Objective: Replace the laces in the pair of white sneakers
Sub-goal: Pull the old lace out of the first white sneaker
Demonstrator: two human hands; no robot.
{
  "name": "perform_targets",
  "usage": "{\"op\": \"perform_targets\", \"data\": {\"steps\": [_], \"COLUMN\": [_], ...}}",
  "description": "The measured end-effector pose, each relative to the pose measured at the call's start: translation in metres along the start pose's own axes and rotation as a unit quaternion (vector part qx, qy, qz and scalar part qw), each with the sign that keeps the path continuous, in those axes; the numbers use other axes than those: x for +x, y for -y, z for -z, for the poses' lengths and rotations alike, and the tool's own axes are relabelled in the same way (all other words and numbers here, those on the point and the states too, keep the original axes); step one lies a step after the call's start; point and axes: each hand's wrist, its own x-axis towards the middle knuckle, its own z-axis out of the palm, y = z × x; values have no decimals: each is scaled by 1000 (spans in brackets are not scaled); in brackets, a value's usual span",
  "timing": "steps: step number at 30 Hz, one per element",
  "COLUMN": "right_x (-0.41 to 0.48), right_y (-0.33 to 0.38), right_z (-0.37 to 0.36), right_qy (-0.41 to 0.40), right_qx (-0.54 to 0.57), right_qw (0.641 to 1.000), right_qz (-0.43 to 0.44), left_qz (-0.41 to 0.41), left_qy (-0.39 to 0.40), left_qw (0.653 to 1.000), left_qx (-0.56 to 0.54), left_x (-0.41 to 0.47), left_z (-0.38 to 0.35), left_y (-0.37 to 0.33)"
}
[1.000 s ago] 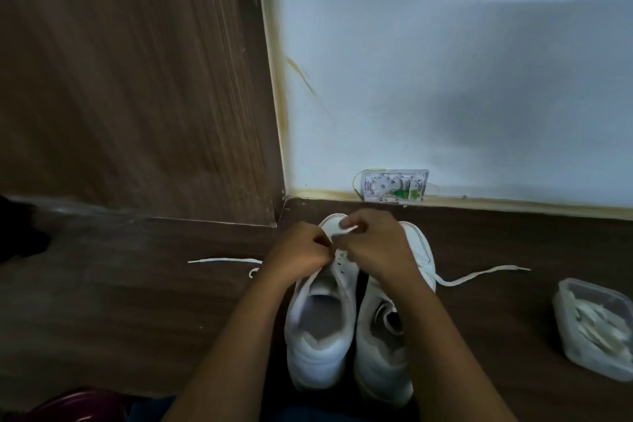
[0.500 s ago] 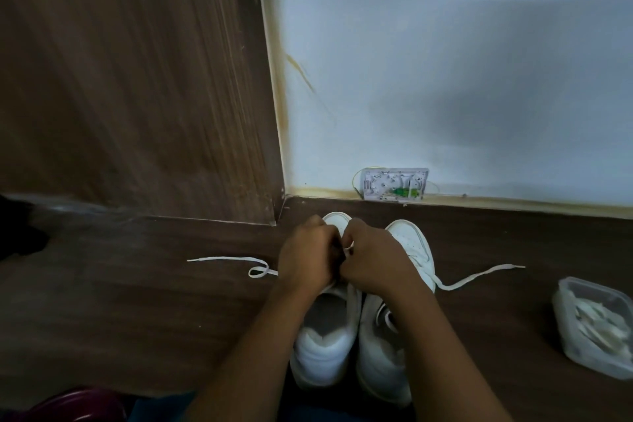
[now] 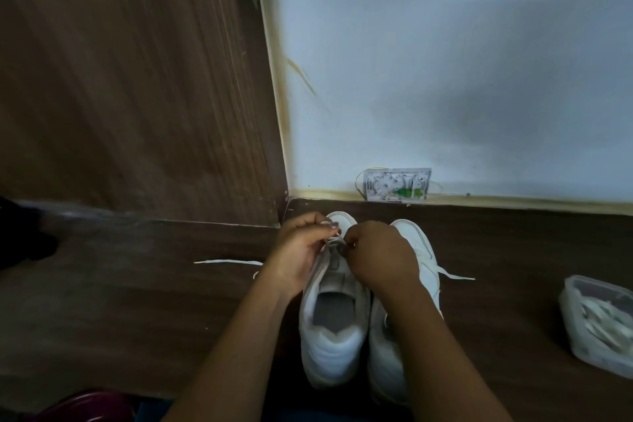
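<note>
Two white sneakers stand side by side on the dark floor, toes toward the wall: the left sneaker (image 3: 330, 336) and the right sneaker (image 3: 419, 250). My left hand (image 3: 298, 247) and my right hand (image 3: 380, 253) meet over the front eyelets of the left sneaker, both pinching its white lace (image 3: 334, 240). One lace end (image 3: 227, 262) trails left on the floor. Another lace end (image 3: 455, 276) lies to the right of the right sneaker. My right forearm hides much of the right sneaker.
A clear plastic container (image 3: 597, 322) holding white laces sits on the floor at the right. A wooden panel (image 3: 137, 79) rises at the left, a white wall with a small open junction box (image 3: 397, 183) stands behind the shoes. A maroon object (image 3: 89, 406) shows at the bottom left.
My hands have shifted slightly up toward the toe of the left sneaker and spread a little apart. The loop of the left lace end has pulled in toward my left hand.
</note>
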Motion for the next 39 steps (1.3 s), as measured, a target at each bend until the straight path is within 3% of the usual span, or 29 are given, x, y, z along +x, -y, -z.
{"op": "perform_targets", "data": {"steps": [4, 7, 9, 11, 13, 15, 17, 19, 24, 28, 31, 39], "right_x": [0, 1, 1, 0, -2, -3, -4, -4, 3, -3, -7, -10], "right_y": [2, 3, 5, 7, 6, 1, -2, -1, -3, 10, 17, 18], "right_z": [5, 9, 10, 9, 15, 19, 17, 8, 4, 6, 11, 13], "right_qy": [-90, -183, -177, -156, -139, -95, -36, -41, -161, -177, -200, -222], "right_qx": [61, 140, 177, 224, 284, 262, 162, 89, 167, 237, 338, 437], "right_qw": [993, 967, 959, 953, 944, 957, 978, 984, 963, 936, 895, 843], "right_qz": [44, 105, 134, 130, 93, 77, 123, 150, 134, 189, 213, 220], "left_qz": [-38, -40, -81, -129, -149, -158, -157, -143, -84, -32, -52, -115], "left_qy": [11, 45, 113, 99, 32, -11, 7, 53, 2, 74, 114, 67], "left_qw": [999, 980, 948, 926, 945, 975, 987, 986, 992, 976, 970, 971], "left_qx": [37, 187, 285, 339, 291, 155, 15, -65, 93, 202, 210, 198], "left_x": [8, 10, 7, 6, 5, 2, -3, -7, -6, -10, -14, -9], "left_z": [5, 15, 13, 6, 1, -4, -8, -4, 11, 9, 4, -1], "left_y": [-1, 0, 5, 9, 7, -3, -18, -30, -27, -20, -20, -22]}}
